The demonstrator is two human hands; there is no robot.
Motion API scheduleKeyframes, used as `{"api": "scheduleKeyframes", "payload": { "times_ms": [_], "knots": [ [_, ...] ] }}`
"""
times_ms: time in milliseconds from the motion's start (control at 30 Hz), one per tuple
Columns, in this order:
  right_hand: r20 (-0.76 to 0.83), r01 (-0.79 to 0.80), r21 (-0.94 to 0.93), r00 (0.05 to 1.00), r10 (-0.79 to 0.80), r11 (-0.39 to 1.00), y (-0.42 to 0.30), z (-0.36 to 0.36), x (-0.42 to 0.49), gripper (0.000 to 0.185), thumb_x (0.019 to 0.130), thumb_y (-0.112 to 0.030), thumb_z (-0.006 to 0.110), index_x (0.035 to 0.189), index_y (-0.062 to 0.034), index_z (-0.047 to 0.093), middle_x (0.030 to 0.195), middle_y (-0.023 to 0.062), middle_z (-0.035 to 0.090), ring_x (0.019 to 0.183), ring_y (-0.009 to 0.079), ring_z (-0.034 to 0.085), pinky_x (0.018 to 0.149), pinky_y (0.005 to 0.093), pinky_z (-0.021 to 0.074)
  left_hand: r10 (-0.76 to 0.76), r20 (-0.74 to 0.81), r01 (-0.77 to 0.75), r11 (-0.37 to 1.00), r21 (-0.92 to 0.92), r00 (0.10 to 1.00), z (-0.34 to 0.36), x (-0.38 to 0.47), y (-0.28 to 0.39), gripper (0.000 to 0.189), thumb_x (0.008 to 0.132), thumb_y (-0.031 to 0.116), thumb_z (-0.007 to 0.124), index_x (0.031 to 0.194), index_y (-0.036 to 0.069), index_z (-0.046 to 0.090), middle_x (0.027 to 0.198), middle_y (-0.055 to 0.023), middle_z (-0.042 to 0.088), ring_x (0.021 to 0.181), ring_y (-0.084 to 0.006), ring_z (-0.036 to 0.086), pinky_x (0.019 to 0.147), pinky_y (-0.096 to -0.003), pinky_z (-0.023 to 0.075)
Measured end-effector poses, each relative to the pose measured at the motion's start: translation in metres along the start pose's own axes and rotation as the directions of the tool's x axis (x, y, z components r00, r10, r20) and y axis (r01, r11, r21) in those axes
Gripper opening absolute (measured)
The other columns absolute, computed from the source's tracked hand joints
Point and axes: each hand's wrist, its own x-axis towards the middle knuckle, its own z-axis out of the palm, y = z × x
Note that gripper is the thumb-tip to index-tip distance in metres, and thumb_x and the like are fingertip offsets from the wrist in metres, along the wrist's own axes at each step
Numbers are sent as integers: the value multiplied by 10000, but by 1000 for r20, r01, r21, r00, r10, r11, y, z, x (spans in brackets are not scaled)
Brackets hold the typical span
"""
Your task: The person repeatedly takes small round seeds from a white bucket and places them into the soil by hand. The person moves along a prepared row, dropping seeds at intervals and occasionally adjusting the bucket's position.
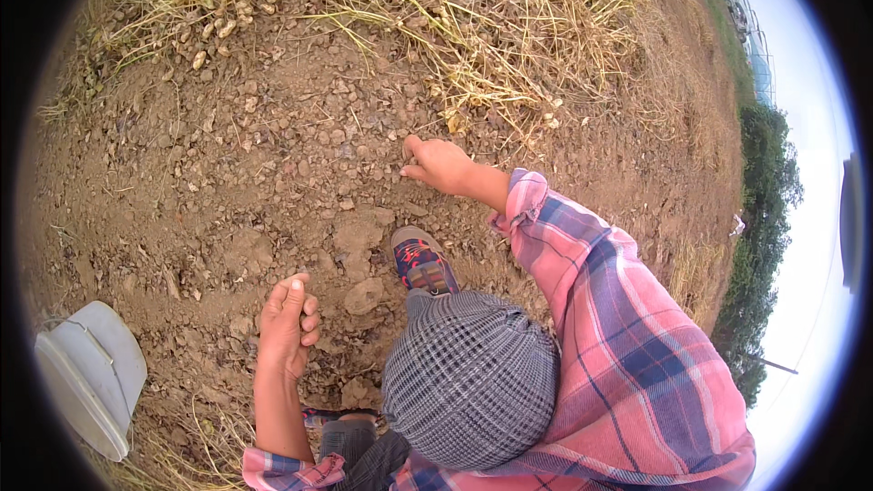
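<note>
Low over the dry, cloddy soil (273,170), my right hand (436,162) reaches out with its fingers bent and pointing left; whether anything is between them is hard to tell. It is just below a heap of pulled peanut plants (505,48). My left hand (290,320) is raised at the lower left, fingers loosely curled, the thumb uppermost, with nothing visible in it. Peanut pods (225,28) hang from dry stems at the top left. A white plastic bucket (112,354) with a wire handle stands tilted in view, left of my left hand.
My patterned shoe (426,262) rests on the soil between my hands, in front of my checked knee (470,382). A large clod (363,296) lies left of the shoe. More dry stems (184,450) lie near the bucket. Trees (764,218) line the field's far edge.
</note>
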Motion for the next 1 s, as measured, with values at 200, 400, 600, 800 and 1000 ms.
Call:
{"api": "scheduleKeyframes", "payload": {
  "times_ms": [200, 400, 600, 800, 1000],
  "knots": [
    [-28, -139, 599, 981, 194, 789, 11, -10, -28, 256, 937, -242, 566, 1065, -25, 520, 769, 104, 627, 702, 217, 624, 600, 369, 478, -2, -1, 2, 1000, -30, 1000, -2, -12, -10, 337, 974, 183, 552, 1286, 66, 501, 870, -3, 563, 643, -69, 463, 438, -162, 325],
    [309, -304, 950, 894, 324, -66, 30, -12, -52, 193, 993, -233, 520, 1104, -77, 538, 811, 3, 535, 649, 79, 500, 535, 212, 402, -14, -58, 12, 999, -40, 998, 2, -22, -7, 262, 995, 242, 515, 1187, 65, 536, 780, 8, 521, 514, -51, 393, 367, -167, 267],
    [340, -249, 885, 922, 182, -392, 29, -15, -49, 231, 951, -288, 605, 908, -92, 490, 750, 1, 513, 600, 88, 492, 496, 211, 409, -7, -176, -20, 988, -151, 984, 6, -40, -7, 298, 986, 373, 510, 991, 87, 594, 594, 36, 400, 411, -48, 295, 323, -189, 195],
    [292, -260, 897, 956, 36, -358, -5, -25, -12, 188, 949, -138, 585, 1101, -42, 530, 939, 83, 629, 666, 112, 548, 484, 198, 403, 76, -110, -110, 932, -344, 991, -12, -63, -12, 261, 973, 278, 558, 1116, 61, 581, 748, 7, 503, 531, -61, 393, 408, -188, 287],
    [472, -512, 858, 813, -340, -33, -90, -32, 28, 283, 957, -185, 583, 1178, -14, 541, 862, 39, 583, 515, 51, 422, 379, 175, 299, 184, -152, -234, 859, -455, 971, -20, -96, -25, 287, 985, 176, 529, 1248, 61, 520, 903, -18, 561, 661, -86, 467, 489, -193, 358]
  ]
}}
